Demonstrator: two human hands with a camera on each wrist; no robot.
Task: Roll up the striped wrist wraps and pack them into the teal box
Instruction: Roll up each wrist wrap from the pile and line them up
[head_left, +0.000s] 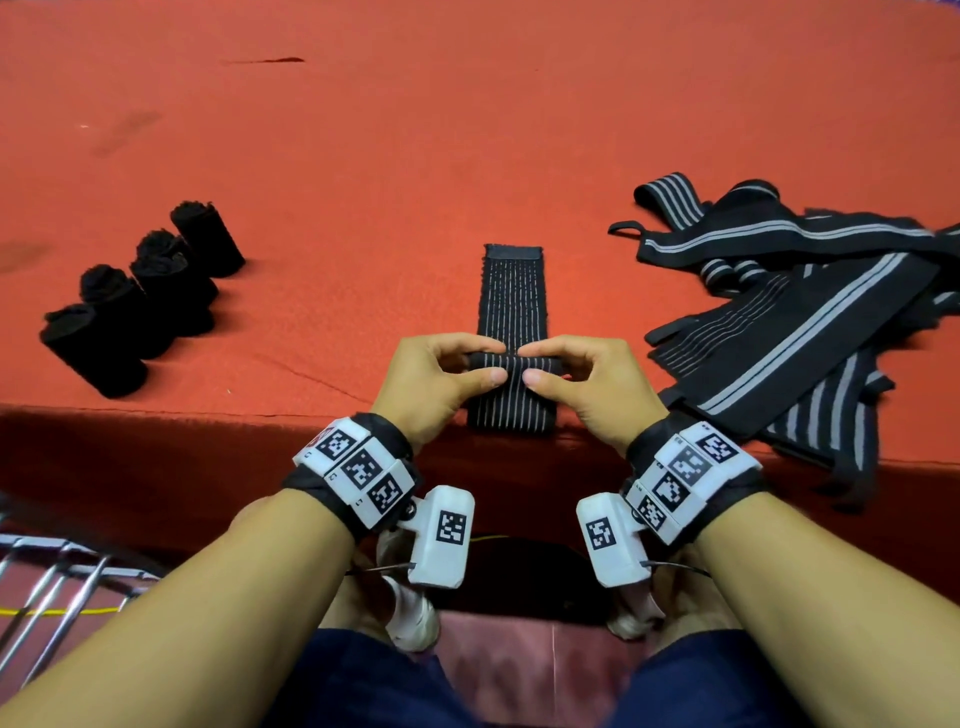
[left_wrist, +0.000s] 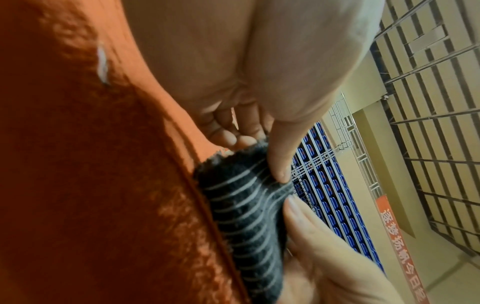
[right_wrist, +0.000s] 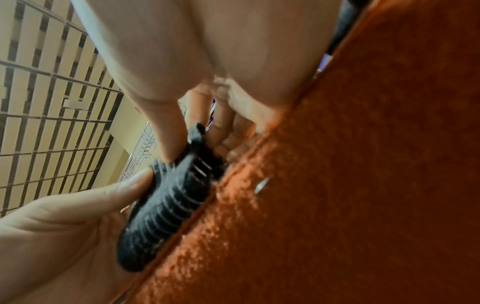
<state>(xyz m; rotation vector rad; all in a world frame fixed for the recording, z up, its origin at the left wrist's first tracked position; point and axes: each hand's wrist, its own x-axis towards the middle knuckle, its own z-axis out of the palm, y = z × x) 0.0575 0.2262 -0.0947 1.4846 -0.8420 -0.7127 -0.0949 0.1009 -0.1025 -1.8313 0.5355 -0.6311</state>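
Laid along the worktop (head_left: 467, 156) near its front edge: one wrap (head_left: 511, 306), held between both hands. Rolled wraps (head_left: 140, 296) standing in a row to the left; loose wraps (head_left: 795, 312) heaped to the right.

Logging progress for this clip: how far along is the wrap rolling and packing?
Done: five rolled wraps stand at left on the red cloth. In hand: left hand and right hand pinch a wrap just starting to roll. Left: the unrolled pile at right. No teal box is in view.
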